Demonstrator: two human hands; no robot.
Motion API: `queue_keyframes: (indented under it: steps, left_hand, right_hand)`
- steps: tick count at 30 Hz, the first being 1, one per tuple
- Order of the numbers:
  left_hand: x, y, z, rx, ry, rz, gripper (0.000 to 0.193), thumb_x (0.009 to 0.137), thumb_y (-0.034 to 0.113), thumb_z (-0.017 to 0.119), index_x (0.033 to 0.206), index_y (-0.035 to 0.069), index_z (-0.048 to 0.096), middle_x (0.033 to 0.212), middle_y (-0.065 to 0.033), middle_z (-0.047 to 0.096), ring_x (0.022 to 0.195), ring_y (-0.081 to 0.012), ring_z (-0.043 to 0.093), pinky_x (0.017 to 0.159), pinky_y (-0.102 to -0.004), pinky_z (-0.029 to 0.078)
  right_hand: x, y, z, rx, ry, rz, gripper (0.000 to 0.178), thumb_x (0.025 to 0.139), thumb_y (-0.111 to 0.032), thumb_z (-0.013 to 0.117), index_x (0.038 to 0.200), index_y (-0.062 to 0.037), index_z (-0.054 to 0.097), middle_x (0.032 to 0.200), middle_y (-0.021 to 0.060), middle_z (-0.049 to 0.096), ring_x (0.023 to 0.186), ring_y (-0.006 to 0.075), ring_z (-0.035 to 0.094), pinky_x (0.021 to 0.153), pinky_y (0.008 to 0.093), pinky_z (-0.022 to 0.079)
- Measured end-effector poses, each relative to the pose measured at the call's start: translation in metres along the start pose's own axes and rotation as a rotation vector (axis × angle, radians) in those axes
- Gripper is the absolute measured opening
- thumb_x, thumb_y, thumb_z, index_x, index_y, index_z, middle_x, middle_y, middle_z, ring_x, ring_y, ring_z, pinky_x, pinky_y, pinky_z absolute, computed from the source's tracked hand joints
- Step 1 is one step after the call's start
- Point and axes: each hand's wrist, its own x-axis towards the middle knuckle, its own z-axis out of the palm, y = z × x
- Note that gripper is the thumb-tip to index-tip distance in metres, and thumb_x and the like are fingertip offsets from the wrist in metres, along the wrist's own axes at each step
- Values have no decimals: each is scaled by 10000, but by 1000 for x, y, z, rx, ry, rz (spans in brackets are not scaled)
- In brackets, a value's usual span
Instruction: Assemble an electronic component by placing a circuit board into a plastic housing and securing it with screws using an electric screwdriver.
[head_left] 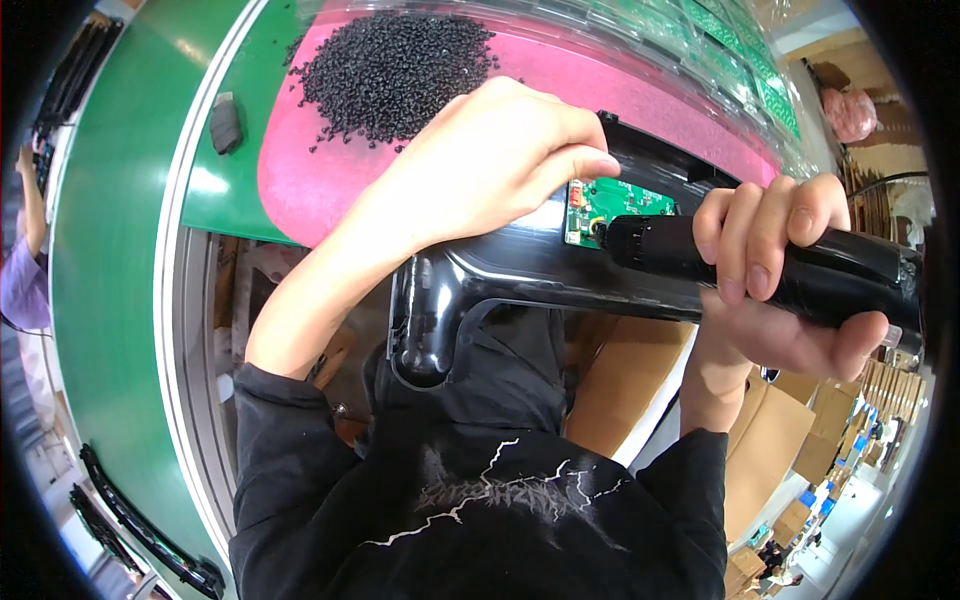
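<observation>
A pink mat (330,170) lies on the green bench (110,250). Below it, brown cartons (770,440) crowd the floor. Across its near edge rests a black plastic frame (470,280), left hand (490,160) pressing it. A heap of black pellets (390,70) sits on the mat. The right hand (780,260) is clamped around a black power screwdriver (760,262), tip at the green circuit board (612,205).

Tip of black power screwdriver (770,262) is lost where it meets the green circuit board (612,205); bit and screw can't be made out. Board is only partly seen, rest covered by left hand (490,165) and black plastic housing (520,275). Housing's far end is hidden behind right hand (775,270). Driver's rear is cut off by the dark rim at the right. Individual pieces in the black pellet pile (395,70) are too small to resolve. Boxes (800,470) lower right are blurred, contents not readable.
</observation>
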Motion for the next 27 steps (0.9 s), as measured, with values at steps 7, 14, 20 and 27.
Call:
queue_keyframes:
  steps: [7,14,20,27]
  left_hand:
    - [1,8,2,1,-78,-64,257,909,241,573,788,14,578,657,-139,551,634,-310,579,588,-372,443]
    - [-2,2,0,-32,-152,-40,176,840,181,631,894,14,608,813,-133,625,771,-324,622,683,-397,484]
    - [-10,-6,1,27,-136,13,168,819,167,638,902,21,653,838,-137,644,815,-327,628,737,-411,498]
    - [-16,-9,-1,86,-309,23,152,795,181,670,856,42,673,819,-86,656,825,-286,634,730,-389,506]
  right_hand:
    - [6,4,5,-21,-135,6,649,721,-676,670,876,-93,432,607,-36,500,452,72,453,499,228,355]
    - [15,12,10,-89,-167,74,651,731,-669,674,884,-83,432,608,-43,488,446,63,444,467,217,339]
    - [14,16,15,-132,-135,140,654,731,-669,672,895,-78,444,615,-41,489,460,66,451,498,234,359]
    - [5,18,11,-46,-104,-30,644,741,-672,646,908,-77,464,626,-35,510,472,77,463,515,251,359]
